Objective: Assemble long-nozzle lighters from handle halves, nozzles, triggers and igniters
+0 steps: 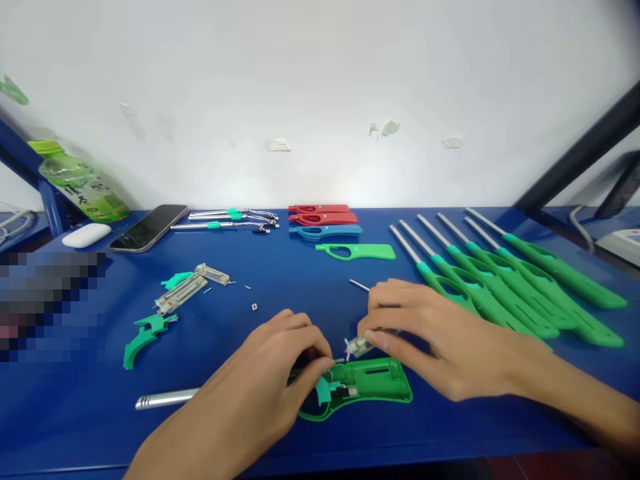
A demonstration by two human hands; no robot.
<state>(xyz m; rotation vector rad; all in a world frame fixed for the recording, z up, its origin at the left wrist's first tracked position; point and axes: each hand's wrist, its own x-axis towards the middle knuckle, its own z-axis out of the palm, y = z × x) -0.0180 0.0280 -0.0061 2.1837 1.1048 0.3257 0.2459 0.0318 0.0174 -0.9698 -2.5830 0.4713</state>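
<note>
A green lighter half-shell lies open side up near the table's front, with a teal trigger and a black part inside it. Its metal tube sticks out to the left from under my left hand. That hand is closed over the shell's upper edge, thumb and forefinger pinched; what they grip is mostly hidden. Between the thumb and fingers of my right hand is a clear plastic fuel tank, held just above the shell's far edge. A thin metal rod lies behind that hand.
Several green long-nosed lighters lie at right. Red, blue and green shells lie at back, beside wired metal tubes. At left are loose tanks, teal parts, a phone and a bottle.
</note>
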